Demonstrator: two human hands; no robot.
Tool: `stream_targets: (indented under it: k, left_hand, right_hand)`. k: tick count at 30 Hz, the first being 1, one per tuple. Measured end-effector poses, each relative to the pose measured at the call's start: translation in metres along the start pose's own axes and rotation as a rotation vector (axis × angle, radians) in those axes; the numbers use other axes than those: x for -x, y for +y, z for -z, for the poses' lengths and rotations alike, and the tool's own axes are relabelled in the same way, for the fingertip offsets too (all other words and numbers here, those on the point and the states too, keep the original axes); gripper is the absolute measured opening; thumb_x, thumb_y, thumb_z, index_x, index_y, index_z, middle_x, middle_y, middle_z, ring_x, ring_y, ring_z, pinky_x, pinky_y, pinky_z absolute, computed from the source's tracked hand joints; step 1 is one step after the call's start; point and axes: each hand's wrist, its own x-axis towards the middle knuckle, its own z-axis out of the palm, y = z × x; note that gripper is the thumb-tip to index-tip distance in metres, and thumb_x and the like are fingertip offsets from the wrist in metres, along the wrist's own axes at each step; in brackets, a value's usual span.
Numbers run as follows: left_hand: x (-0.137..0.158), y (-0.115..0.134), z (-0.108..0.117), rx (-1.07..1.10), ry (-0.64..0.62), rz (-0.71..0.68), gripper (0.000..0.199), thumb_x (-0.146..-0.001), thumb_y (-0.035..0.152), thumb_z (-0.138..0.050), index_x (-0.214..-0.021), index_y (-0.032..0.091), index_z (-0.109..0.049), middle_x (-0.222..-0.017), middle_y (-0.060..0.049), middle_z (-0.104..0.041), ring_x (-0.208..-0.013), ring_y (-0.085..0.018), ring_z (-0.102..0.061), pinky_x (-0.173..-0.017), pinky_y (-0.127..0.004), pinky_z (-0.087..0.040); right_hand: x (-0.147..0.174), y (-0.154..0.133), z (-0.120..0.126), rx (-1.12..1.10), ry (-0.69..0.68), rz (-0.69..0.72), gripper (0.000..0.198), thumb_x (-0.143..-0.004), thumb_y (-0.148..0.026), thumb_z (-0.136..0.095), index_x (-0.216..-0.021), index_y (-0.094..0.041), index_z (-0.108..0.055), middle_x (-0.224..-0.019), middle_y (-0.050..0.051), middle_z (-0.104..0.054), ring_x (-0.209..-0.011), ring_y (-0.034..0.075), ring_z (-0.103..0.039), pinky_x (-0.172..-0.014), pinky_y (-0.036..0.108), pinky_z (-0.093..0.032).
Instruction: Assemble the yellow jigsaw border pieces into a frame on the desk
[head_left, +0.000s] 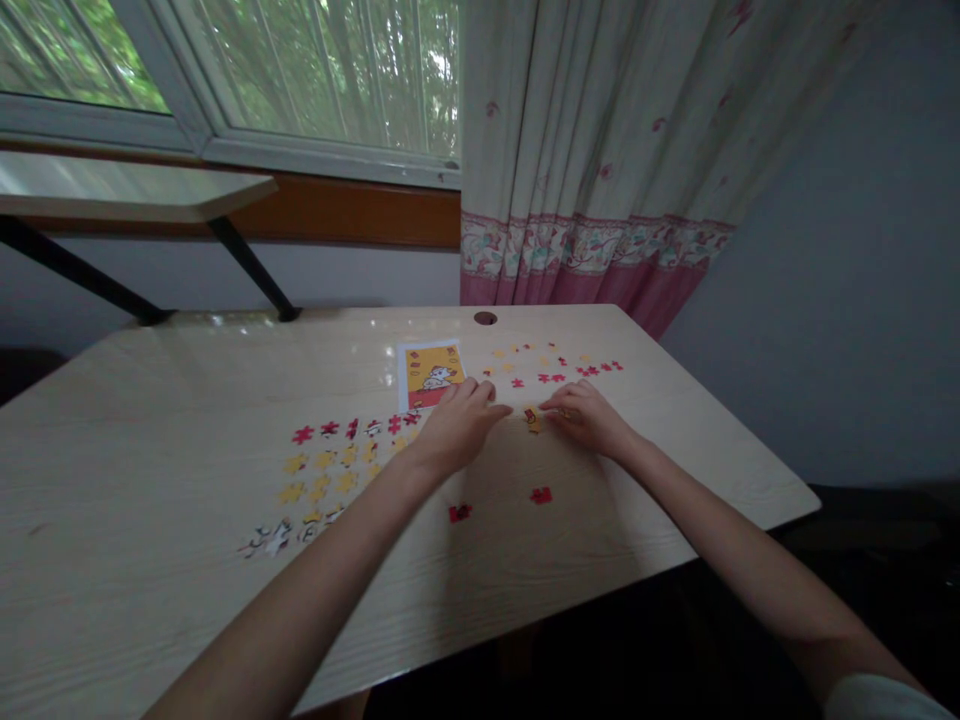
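Close to the middle of the table, my right hand (589, 416) has its fingertips pinched at the edge of a yellow jigsaw puzzle piece (532, 420) with a dark-outlined figure on it. My left hand (463, 425) hovers just left of that piece, thumb stretched towards it and apart from the curled fingers; I see nothing held there. Behind my left hand lies a picture card (431, 366) with a white animal on yellow and red, partly covered by the fingers. Nearer to me are two red corner-like pieces, one on the left (460, 513) and one on the right (541, 495).
Rows of red, yellow and white puzzle pieces (322, 460) lie to the left, partly behind my left forearm. More loose pieces (555, 378) spread at the back right. A cable hole (485, 318), a raised shelf (135, 188) and a curtain (585, 150) stand beyond.
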Motion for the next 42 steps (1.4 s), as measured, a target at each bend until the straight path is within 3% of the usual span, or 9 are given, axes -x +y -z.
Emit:
stream_targets:
  k: [4, 10, 19, 42]
  left_hand:
    - [0.021, -0.012, 0.008, -0.036, -0.03, 0.063, 0.031, -0.086, 0.012, -0.047, -0.107, 0.026, -0.066, -0.107, -0.008, -0.055, -0.098, -0.024, -0.045, -0.083, -0.036, -0.038]
    - [0.041, -0.011, 0.006, -0.021, -0.027, 0.113, 0.031, -0.089, 0.019, -0.044, -0.116, 0.022, -0.059, -0.108, -0.009, -0.056, -0.096, -0.025, -0.045, -0.078, -0.035, -0.039]
    - [0.045, -0.011, -0.002, -0.03, -0.094, 0.1, 0.03, -0.092, 0.017, -0.038, -0.115, 0.019, -0.056, -0.107, -0.009, -0.057, -0.09, -0.024, -0.047, -0.076, -0.036, -0.037]
    - [0.045, -0.011, -0.004, -0.043, -0.078, 0.092, 0.029, -0.091, 0.017, -0.037, -0.114, 0.019, -0.056, -0.107, -0.009, -0.057, -0.09, -0.023, -0.046, -0.078, -0.036, -0.038]
  right_hand:
    - [-0.002, -0.005, -0.004, 0.013, -0.025, -0.008, 0.022, -0.086, -0.03, -0.058, -0.1, -0.02, -0.071, -0.087, 0.008, -0.064, -0.08, 0.019, -0.054, -0.073, 0.034, -0.041]
    - [-0.002, -0.006, -0.007, 0.005, -0.021, -0.011, 0.024, -0.083, -0.035, -0.062, -0.102, -0.023, -0.071, -0.095, 0.008, -0.063, -0.085, 0.019, -0.054, -0.077, 0.035, -0.042]
    - [-0.003, -0.001, -0.006, 0.013, -0.047, 0.006, 0.029, -0.079, -0.042, -0.066, -0.103, -0.026, -0.071, -0.097, 0.008, -0.062, -0.087, 0.019, -0.052, -0.078, 0.033, -0.041]
    - [-0.002, -0.001, -0.007, -0.012, -0.078, -0.011, 0.03, -0.082, -0.041, -0.061, -0.106, -0.024, -0.069, -0.096, 0.008, -0.062, -0.087, 0.019, -0.053, -0.078, 0.033, -0.041]
